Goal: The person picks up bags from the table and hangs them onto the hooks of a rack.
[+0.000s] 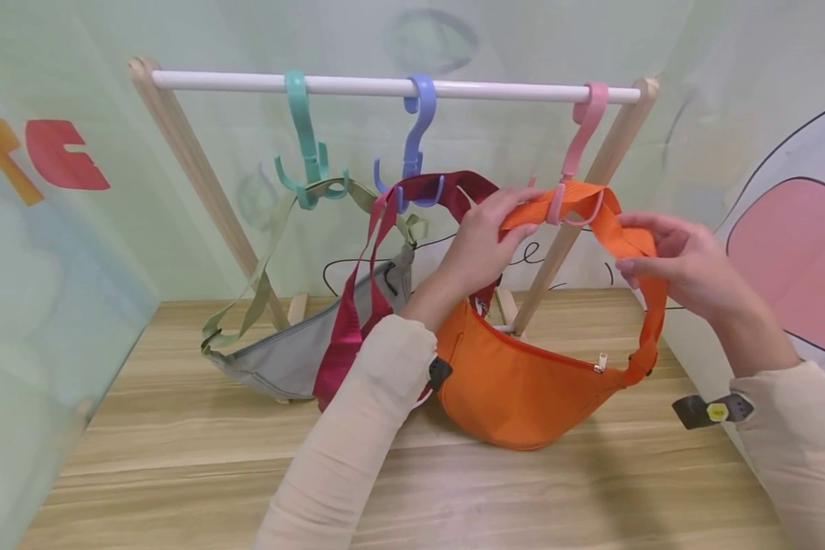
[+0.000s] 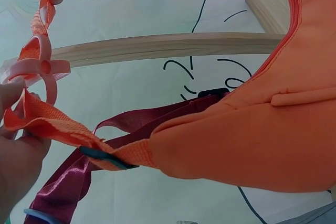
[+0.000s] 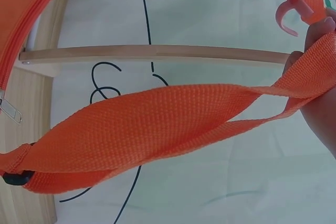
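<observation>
An orange waist bag [image 1: 529, 389] hangs at the right of the rack, its strap [image 2: 63, 124] looped over the prongs of a pink hook [image 1: 584, 137]. Left of the hook, my left hand [image 1: 483, 248] pinches the strap between thumb and fingers. On the other side my right hand [image 1: 690, 263] holds the strap too, with thumb in front and fingers behind. From the right wrist view, the webbing [image 3: 157, 124] runs twisted from the right hand [image 3: 320, 119] down to a black buckle [image 3: 18, 177]. My left forearm covers part of a dark red bag's strap.
A white rail [image 1: 357, 84] on wooden legs [image 1: 199, 176] carries the hooks. The dark red strap [image 1: 347, 328] hangs on a blue hook [image 1: 419, 130], a grey bag [image 1: 282, 355] on a green one [image 1: 302, 130]. Beneath is a wood-grain table [image 1: 179, 473]; printed cloth stands behind.
</observation>
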Tool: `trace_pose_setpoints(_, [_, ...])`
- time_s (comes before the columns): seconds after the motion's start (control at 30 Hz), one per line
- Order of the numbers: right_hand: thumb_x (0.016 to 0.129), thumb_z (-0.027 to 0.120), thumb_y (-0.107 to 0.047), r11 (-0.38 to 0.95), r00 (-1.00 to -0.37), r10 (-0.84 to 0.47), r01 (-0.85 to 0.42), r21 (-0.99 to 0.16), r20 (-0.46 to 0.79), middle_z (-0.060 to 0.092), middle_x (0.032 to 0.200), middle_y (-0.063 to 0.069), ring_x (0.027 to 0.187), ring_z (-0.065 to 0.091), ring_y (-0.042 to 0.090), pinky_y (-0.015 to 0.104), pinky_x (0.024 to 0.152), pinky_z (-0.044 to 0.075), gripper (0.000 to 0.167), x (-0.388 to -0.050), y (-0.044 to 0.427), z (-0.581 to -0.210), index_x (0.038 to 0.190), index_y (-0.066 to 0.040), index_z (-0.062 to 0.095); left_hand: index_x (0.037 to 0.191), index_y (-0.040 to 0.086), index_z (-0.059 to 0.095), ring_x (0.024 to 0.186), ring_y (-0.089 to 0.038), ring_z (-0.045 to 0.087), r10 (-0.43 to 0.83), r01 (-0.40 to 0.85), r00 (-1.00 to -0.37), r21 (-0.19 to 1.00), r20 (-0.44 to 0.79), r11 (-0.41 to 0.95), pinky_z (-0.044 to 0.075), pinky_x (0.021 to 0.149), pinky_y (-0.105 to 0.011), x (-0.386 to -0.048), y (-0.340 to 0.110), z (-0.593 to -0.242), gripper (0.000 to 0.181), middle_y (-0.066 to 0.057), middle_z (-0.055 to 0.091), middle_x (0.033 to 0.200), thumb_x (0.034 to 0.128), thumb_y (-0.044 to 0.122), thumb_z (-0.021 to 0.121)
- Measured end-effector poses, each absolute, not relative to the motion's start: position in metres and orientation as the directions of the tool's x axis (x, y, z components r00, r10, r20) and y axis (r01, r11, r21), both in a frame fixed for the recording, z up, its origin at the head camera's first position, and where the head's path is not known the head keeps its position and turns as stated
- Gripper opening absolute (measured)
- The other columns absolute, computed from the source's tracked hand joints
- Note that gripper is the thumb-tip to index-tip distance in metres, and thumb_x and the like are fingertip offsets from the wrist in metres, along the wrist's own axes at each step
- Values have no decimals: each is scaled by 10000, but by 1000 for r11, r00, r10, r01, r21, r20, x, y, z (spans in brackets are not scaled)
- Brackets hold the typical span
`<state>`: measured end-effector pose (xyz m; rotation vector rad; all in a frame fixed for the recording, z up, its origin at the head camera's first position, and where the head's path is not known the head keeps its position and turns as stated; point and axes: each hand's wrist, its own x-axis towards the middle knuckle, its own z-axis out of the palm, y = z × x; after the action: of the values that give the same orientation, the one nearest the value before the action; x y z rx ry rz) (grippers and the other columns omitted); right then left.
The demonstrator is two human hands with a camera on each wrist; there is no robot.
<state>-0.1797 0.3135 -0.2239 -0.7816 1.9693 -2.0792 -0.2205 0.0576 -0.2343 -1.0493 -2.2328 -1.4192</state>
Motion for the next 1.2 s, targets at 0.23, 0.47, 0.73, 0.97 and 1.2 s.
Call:
trace_pose_setpoints(0.23, [827, 434, 233, -114, -849, -462, -230, -967, 256, 584, 780, 120, 634, 572, 179, 240, 562, 501, 416, -180, 314, -226, 1202, 56, 457, 1258, 36, 519, 1040, -187, 509, 419, 712, -689, 660, 591, 240, 421, 863, -184, -220, 57, -235, 387, -107, 532, 1220, 881, 88, 593])
trace_pose_setpoints(0.47, [830, 430, 233, -136, -857, -435, -243, -960, 278, 578, 765, 132, 604, 555, 198, 245, 536, 496, 485, -178, 316, -229, 1255, 0, 413, 1251, 39, 524, 1053, -182, 508, 422, 717, -684, 654, 596, 239, 412, 872, -181, -220, 58, -235, 381, -103, 529, 1237, 881, 91, 595])
trace_pose_setpoints(0.73, [847, 452, 193, -59, -878, -380, -290, -955, 290, 552, 870, 134, 589, 548, 174, 231, 511, 477, 529, -177, 317, -229, 1322, -30, 388, 1247, 32, 526, 1061, -182, 505, 423, 724, -677, 649, 602, 234, 402, 879, -170, -220, 58, -235, 379, -105, 525, 1248, 879, 87, 597])
trace_pose_setpoints(0.97, [841, 452, 204, -76, -873, -385, -294, -953, 300, 529, 871, 134, 595, 547, 171, 224, 514, 476, 527, -177, 315, -227, 1323, -4, 404, 1248, 29, 526, 1035, -188, 505, 427, 719, -681, 654, 595, 235, 414, 864, -178, -221, 58, -235, 379, -112, 538, 1201, 880, 85, 596])
trace_pose_setpoints(1.2, [842, 441, 210, -86, -866, -411, -276, -957, 287, 560, 788, 122, 595, 550, 175, 228, 514, 477, 509, -178, 315, -226, 1308, 6, 408, 1252, 29, 525, 1002, -187, 503, 429, 699, -697, 676, 574, 232, 430, 837, -186, -219, 58, -234, 380, -109, 547, 1173, 884, 94, 592])
